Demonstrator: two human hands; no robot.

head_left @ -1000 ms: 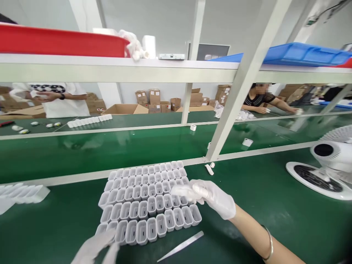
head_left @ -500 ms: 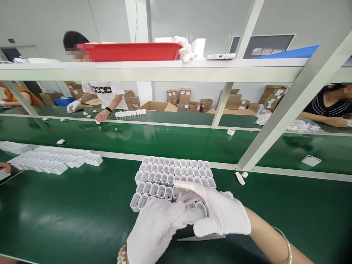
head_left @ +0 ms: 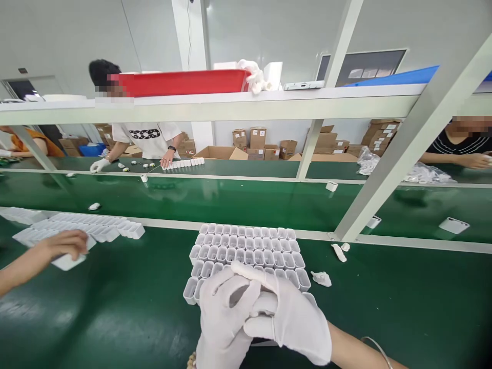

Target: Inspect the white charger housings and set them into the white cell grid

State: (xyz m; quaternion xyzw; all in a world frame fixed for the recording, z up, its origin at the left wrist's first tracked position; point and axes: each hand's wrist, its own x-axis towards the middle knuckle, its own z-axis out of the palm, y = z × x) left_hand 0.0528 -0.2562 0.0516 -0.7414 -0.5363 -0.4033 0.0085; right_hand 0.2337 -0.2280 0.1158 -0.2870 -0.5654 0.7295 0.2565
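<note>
Gloved left hand (head_left: 226,320) and right hand (head_left: 294,320) meet over white plastic cases (head_left: 230,254) on a green bench (head_left: 126,292), grip state unclear; distant cardboard boxes (head_left: 257,138) bear unreadable labels.

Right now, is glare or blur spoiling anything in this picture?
Head view: pale, streaky glare on the table at lower left; head view: soft reflections on the belt; head view: left hand and right hand fairly crisp, though they hide some cups; head view: print on the far boxes too small to read.
</note>
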